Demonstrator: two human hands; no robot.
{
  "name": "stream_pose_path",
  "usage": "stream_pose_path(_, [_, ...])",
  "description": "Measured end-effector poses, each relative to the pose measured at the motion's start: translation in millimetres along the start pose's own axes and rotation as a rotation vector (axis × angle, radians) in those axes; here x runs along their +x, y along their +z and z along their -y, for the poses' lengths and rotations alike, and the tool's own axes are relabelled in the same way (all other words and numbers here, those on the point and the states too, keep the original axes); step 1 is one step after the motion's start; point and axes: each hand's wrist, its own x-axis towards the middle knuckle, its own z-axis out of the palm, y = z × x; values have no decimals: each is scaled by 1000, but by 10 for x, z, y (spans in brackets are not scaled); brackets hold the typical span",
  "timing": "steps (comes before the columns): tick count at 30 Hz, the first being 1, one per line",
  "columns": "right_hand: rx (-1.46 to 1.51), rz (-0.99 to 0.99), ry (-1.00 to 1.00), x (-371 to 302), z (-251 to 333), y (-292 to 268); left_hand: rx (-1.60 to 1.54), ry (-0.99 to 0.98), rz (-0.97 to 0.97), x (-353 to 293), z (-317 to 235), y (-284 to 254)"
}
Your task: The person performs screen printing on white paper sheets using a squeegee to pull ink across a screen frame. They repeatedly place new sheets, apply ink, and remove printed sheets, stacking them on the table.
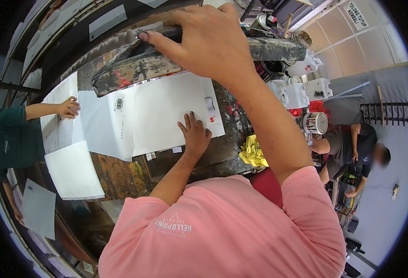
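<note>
My left hand (195,136) lies with fingers spread on the right part of a white sheet (167,116), near its front edge. Dark smudges mark its fingertips. Above the sheet, my right hand (213,41) is wrapped over an ink-stained wooden frame (141,74), thumb toward the left and fingers over the far side. The frame looks tilted up from the table; its far parts and some of my fingers' grip are hidden. Left of the sheet, a co-worker's hand (68,107) touches a pale sheet (97,120) with a printed label.
A stack of white sheets (74,171) lies at the table's left front. The co-worker's other hand holds a loose sheet (38,208). Yellow cloth (254,152), a paint tin (315,123) and white jugs (296,95) stand at right. Another person (352,157) sits beyond.
</note>
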Motion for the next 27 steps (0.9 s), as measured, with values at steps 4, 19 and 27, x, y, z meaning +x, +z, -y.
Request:
stream_pose_path(4, [9,-20,-8,-28,-1,60,-63,62,-95,-20,168,151])
stream_pose_path(19, [-58,35,-26,-181,3,41,69,-17,-88,-411,677,-287])
stream_pose_path(27, [-65,5,-36,-71,-14,35,75,36,-105,-446,680,-143])
